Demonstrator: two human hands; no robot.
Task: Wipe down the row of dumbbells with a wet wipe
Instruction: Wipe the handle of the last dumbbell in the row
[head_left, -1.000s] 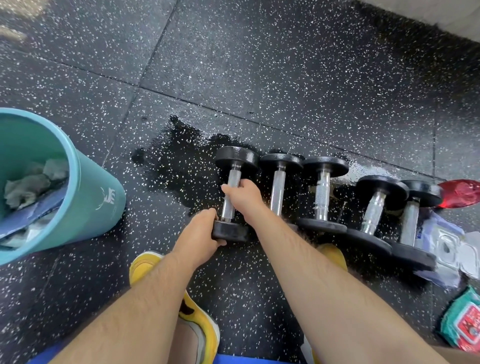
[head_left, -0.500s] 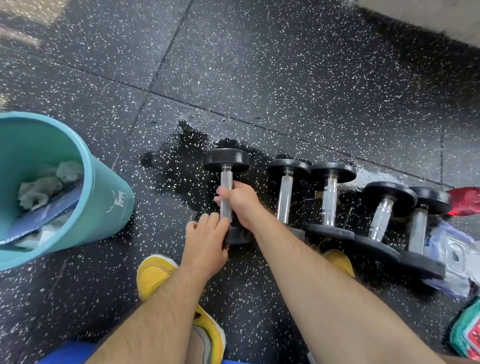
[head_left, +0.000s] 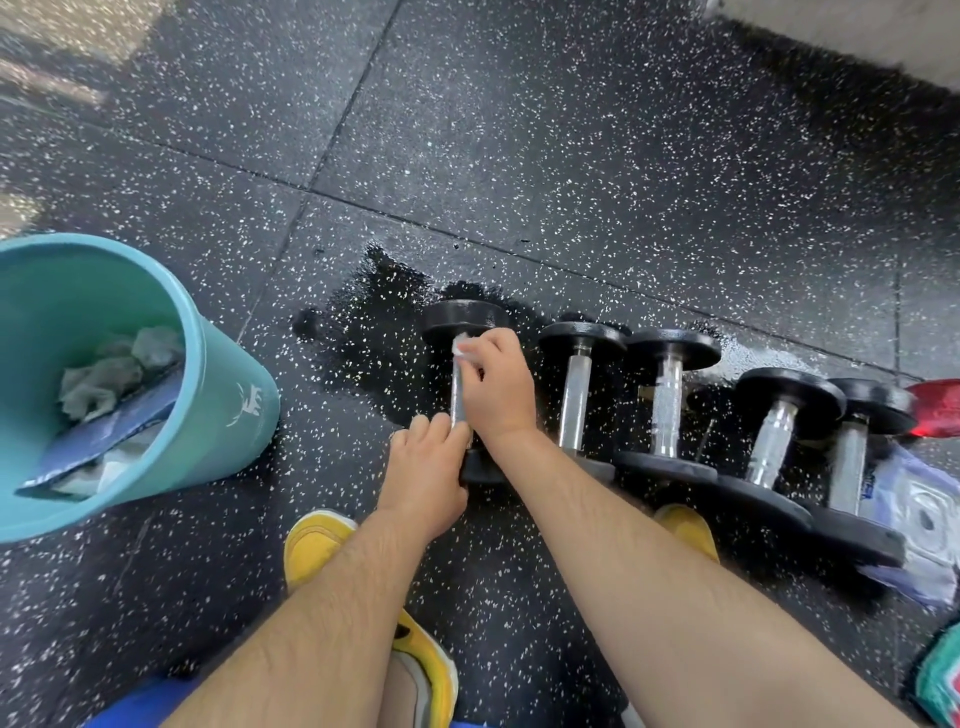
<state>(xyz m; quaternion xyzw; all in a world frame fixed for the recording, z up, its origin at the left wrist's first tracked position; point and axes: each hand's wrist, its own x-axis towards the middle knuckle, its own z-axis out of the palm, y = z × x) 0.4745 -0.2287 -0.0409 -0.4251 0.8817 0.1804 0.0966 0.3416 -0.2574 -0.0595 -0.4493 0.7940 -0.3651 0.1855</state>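
Note:
Several black dumbbells with chrome handles lie in a row on the speckled rubber floor. The leftmost dumbbell (head_left: 465, 317) sits apart from the others, on a wet patch. My right hand (head_left: 496, 384) holds a white wet wipe (head_left: 462, 347) against the far end of its handle, close to the far head. My left hand (head_left: 423, 467) grips the near end of the same dumbbell, and its near head is mostly hidden. The second dumbbell (head_left: 576, 387) lies just to the right.
A teal bin (head_left: 208, 374) holding used wipes and a blue pack stands at the left. A wipes packet (head_left: 919, 514) lies beyond the row at the right, with a red item (head_left: 935, 408) above it and a green pack (head_left: 940, 680) at the lower right. Yellow shoes (head_left: 317, 540) are below my hands.
My right hand has slid with the wipe along the handle from near the middle up to the far head. My left hand has kept its grip on the near end.

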